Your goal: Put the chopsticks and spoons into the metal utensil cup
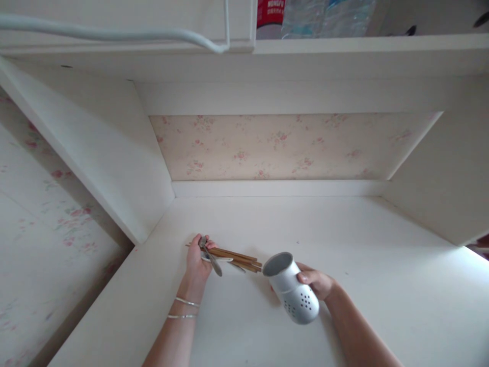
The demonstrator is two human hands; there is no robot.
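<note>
The perforated metal holder (292, 290) is right of centre over the surface (237, 336), tilted, with its mouth toward the upper left. The right hand (319, 284) has its grip closed on the holder's side; contact between the base and the surface cannot be determined. The left hand (196, 260) has its grip closed around a bundle: wooden chopsticks (237, 256), a metal spoon (214, 264) and a white utensil (223, 259). The chopstick ends point toward the holder and lie close to its rim. Two bangles (183, 309) encircle the left wrist.

A left side panel (99, 137) and a right side panel (431, 183) bound the area laterally. Floral wallpaper (267, 148) shows at the rear. Overhead, a shelf (344, 46) carries a red-labelled item (270, 15) and clear plastic bottles (324, 19). A white tube (114, 33) crosses the upper left.
</note>
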